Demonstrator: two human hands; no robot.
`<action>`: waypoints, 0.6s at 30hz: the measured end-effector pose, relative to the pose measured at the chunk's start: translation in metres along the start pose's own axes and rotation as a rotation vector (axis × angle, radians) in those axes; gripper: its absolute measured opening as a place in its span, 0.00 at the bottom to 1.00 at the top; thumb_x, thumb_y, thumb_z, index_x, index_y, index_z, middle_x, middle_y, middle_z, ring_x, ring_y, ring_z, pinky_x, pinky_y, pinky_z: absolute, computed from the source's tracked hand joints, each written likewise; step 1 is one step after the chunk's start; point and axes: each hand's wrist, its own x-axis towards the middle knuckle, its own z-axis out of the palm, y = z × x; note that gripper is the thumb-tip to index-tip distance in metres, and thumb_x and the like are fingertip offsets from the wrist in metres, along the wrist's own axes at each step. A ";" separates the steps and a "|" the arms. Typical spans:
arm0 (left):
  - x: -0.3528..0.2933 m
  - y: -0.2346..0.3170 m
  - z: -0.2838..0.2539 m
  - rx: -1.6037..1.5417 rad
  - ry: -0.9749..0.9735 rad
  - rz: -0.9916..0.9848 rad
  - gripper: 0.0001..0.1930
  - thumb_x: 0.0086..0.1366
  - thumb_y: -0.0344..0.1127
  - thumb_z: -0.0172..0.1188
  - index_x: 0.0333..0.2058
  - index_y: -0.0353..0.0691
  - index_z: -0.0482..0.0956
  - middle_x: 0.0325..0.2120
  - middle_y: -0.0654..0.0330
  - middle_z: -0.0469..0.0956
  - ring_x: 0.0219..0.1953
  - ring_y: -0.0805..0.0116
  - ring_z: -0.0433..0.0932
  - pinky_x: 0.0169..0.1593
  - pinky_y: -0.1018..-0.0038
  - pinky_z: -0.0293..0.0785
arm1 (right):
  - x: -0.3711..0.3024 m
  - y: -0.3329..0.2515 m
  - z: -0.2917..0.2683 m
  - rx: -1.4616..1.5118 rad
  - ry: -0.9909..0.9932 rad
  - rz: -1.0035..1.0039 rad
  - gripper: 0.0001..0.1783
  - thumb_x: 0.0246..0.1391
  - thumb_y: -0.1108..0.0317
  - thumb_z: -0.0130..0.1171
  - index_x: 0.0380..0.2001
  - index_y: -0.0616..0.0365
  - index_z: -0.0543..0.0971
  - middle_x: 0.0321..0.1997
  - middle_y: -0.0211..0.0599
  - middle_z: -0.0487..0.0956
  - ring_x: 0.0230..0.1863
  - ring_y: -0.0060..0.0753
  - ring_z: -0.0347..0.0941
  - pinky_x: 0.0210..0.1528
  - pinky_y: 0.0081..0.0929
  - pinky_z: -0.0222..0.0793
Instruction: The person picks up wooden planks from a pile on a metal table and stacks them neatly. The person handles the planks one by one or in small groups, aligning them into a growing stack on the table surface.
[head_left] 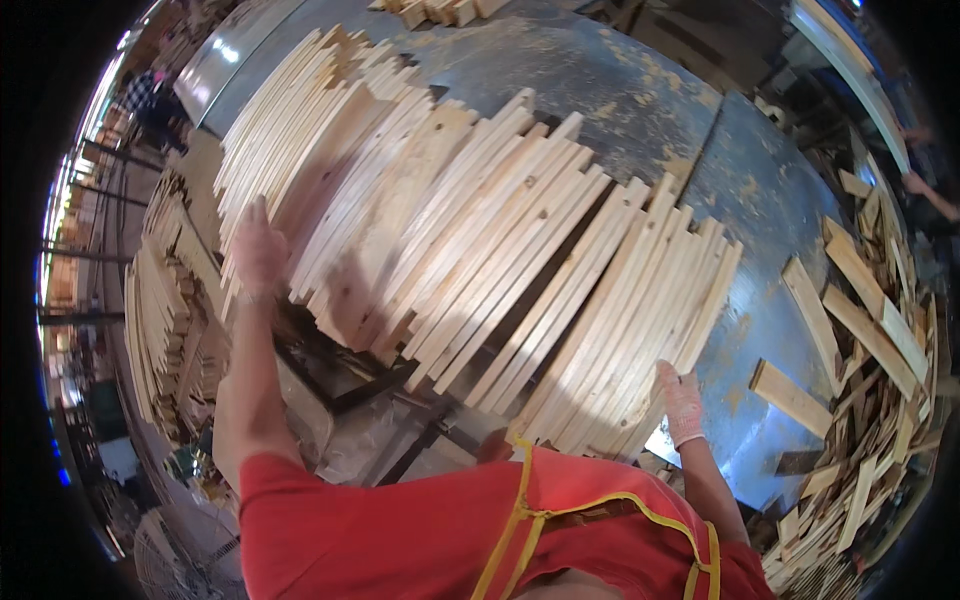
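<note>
A wide row of pale wooden strips (pixel 490 240) lies side by side across a metal table, their ends uneven and a few dark gaps between them. My left hand (pixel 261 250) is at the row's left edge, fingers stretched out and pointing away from me; it seems to rest against the outer strips. At the near right end, my right hand (pixel 683 405), in a light glove, lies along the side of the strips with its fingers extended. Neither hand is wrapped around a strip.
Sawdust is scattered on the metal table (pixel 640 110). Loose offcuts (pixel 870 400) pile up on the right, some lying on the table edge. More stacked strips (pixel 160 330) stand at the left. A person's arm (pixel 930 195) shows at far right, another person (pixel 150 105) far left.
</note>
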 end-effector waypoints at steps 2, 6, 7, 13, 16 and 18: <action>-0.062 0.099 -0.009 -0.137 0.154 0.305 0.30 0.69 0.33 0.62 0.68 0.39 0.69 0.57 0.45 0.78 0.62 0.51 0.76 0.68 0.57 0.71 | 0.002 0.003 -0.007 -0.037 -0.017 -0.005 0.37 0.61 0.45 0.68 0.59 0.68 0.77 0.53 0.49 0.85 0.51 0.48 0.82 0.58 0.39 0.74; -0.247 0.303 -0.075 -0.806 -0.469 0.575 0.37 0.66 0.45 0.68 0.68 0.34 0.67 0.64 0.41 0.72 0.65 0.43 0.73 0.69 0.55 0.69 | 0.007 -0.028 -0.037 -0.354 -0.356 -0.036 0.36 0.61 0.38 0.64 0.48 0.66 0.84 0.55 0.56 0.84 0.54 0.53 0.82 0.57 0.42 0.74; -0.258 0.346 -0.096 -0.677 -0.639 0.544 0.41 0.66 0.47 0.67 0.71 0.32 0.62 0.63 0.38 0.73 0.63 0.41 0.75 0.68 0.54 0.70 | 0.016 -0.031 -0.044 -0.410 -0.448 0.000 0.38 0.62 0.36 0.63 0.51 0.66 0.83 0.55 0.57 0.84 0.56 0.54 0.82 0.58 0.42 0.74; -0.220 0.451 -0.061 -1.025 -0.689 0.244 0.43 0.64 0.45 0.68 0.71 0.27 0.61 0.52 0.45 0.82 0.52 0.52 0.83 0.57 0.63 0.78 | 0.061 -0.015 -0.088 -0.183 -0.427 -0.245 0.53 0.61 0.31 0.60 0.71 0.67 0.65 0.59 0.61 0.82 0.64 0.61 0.76 0.68 0.40 0.68; -0.176 0.476 -0.011 -1.266 -1.053 -0.007 0.44 0.65 0.50 0.71 0.69 0.25 0.64 0.56 0.47 0.81 0.56 0.57 0.80 0.59 0.64 0.76 | 0.079 -0.050 -0.102 -0.273 -0.433 -0.180 0.52 0.60 0.32 0.62 0.70 0.67 0.68 0.64 0.62 0.79 0.66 0.60 0.75 0.69 0.41 0.67; -0.166 0.495 0.008 -1.289 -1.007 -0.093 0.47 0.64 0.54 0.72 0.69 0.23 0.63 0.58 0.45 0.79 0.59 0.59 0.78 0.63 0.66 0.73 | 0.110 -0.018 -0.084 -0.013 -0.490 -0.276 0.50 0.60 0.34 0.63 0.68 0.68 0.70 0.66 0.61 0.78 0.67 0.60 0.75 0.70 0.42 0.66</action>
